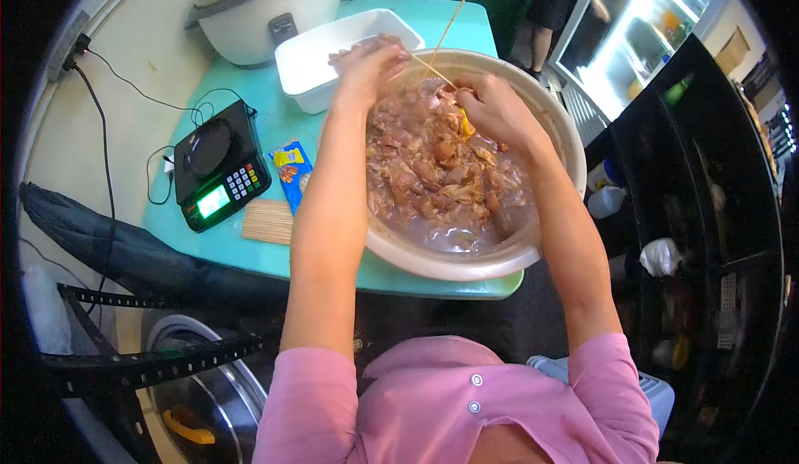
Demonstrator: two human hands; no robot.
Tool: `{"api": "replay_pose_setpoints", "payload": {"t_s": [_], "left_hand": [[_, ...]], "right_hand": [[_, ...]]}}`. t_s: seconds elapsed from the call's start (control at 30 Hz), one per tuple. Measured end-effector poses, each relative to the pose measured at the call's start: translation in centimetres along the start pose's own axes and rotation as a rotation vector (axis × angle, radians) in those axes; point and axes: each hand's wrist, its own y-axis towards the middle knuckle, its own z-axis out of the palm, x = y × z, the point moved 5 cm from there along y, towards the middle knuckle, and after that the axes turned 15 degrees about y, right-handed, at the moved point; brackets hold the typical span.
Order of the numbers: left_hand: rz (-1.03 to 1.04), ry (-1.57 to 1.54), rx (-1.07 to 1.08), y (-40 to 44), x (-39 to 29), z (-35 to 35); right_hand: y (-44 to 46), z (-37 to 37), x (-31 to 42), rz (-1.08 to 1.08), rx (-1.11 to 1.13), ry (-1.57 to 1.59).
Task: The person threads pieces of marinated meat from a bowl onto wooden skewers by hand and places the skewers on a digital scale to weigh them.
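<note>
A large beige basin holds raw marinated meat pieces in cloudy liquid. Over its far left rim, my left hand is closed on the end of a thin bamboo skewer. The skewer slants toward my right hand, which is pinched at its other end above the meat. The fingers there seem to grip a piece of meat, mostly hidden by the hand. Just below them shows a small yellow thing I cannot identify. A second skewer sticks up behind, its lower end at the meat.
A white tub stands by the basin on the turquoise table. Left are a digital scale, a blue packet and a bundle of skewers. A rice cooker stands behind; black shelves rise at right. Another person's leg shows far back.
</note>
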Motion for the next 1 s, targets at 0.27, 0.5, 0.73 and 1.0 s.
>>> {"api": "replay_pose_setpoints", "payload": {"t_s": [0.27, 0.5, 0.73, 1.0], "left_hand": [[0.007, 0.129, -0.066, -0.4, -0.6, -0.2], [0.2, 0.632, 0.026, 0.5, -0.7, 0.2], [0.156, 0.788, 0.323, -4.0, -4.0, 2.1], [0.15, 1.333, 0.372, -3.4, -1.9, 3.4]], "right_hand": [[-0.5, 0.5, 0.6, -0.099, -0.057, -0.016], [0.3, -2.2, -1.2, -0.058, -0.274, -0.05], [0.7, -3.6, -2.4, -0.042, -0.325, 0.005], [0.7, -4.5, -3.1, -0.12, -0.396, 0.01]]}}
